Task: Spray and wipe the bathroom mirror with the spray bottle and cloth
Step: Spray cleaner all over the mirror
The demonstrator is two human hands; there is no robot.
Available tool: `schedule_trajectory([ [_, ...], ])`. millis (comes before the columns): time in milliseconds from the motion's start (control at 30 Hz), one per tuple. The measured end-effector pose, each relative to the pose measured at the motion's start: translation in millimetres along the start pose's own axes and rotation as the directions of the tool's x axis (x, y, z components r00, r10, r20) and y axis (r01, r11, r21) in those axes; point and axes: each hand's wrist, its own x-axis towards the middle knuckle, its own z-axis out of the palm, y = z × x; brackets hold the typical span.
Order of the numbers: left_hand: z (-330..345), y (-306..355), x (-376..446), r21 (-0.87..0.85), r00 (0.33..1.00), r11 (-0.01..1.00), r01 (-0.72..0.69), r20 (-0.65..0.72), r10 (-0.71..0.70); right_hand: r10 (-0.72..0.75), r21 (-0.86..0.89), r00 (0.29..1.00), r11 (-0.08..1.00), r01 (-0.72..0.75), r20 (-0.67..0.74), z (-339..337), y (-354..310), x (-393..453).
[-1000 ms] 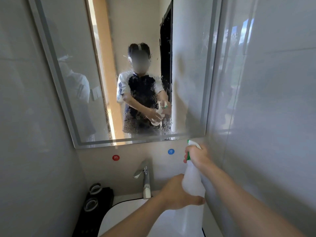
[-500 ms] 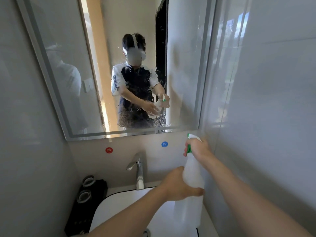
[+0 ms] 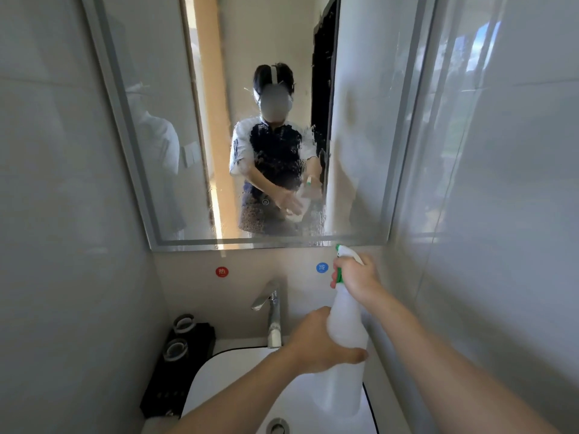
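Below the mirror's lower right corner, right hand (image 3: 355,278) and left hand (image 3: 316,341) grip the white plastic spray bottle (image 3: 346,333); its nozzle should aim at unsprayed glass.

Showing on the wall (image 3: 188,286) under the mirror (image 3: 360,120): red dot (image 3: 221,271) reading 热, blue dot (image 3: 322,267) reading 冷 (both above the tap (image 3: 272,311)).

Chrome faucet (image 3: 271,311) over white sink (image 3: 219,380); black tray (image 3: 178,368) beside it.

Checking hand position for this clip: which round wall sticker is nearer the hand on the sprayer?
The blue sticker: it sits right beside the right hand; the red sticker lies farther left, past the tap.
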Motion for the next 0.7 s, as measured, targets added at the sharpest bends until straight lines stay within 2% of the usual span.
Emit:
schedule_trajectory([
  [200, -25.1, -13.6, -2.8, 0.063, 0.997, 0.998, 0.028, -0.079, -0.023, -0.085, -0.055, 0.996, 0.995, 0.087, 0.035, 24.2, 0.6, -1.6],
  [367, -35.0, -28.0, -7.4, 0.053, 0.995, 0.998, 0.036, -0.091, -0.031, -0.057, 0.000, 0.993, 0.998, 0.057, 0.102, 51.5, -1.5, -4.0],
  [700, -55.3, -53.5, -9.5, 0.051, 0.987, 0.997, 0.066, -0.150, -0.057, -0.086, -0.066, 0.986, 0.993, 0.096, 0.145, 78.4, 5.5, 0.3],
])
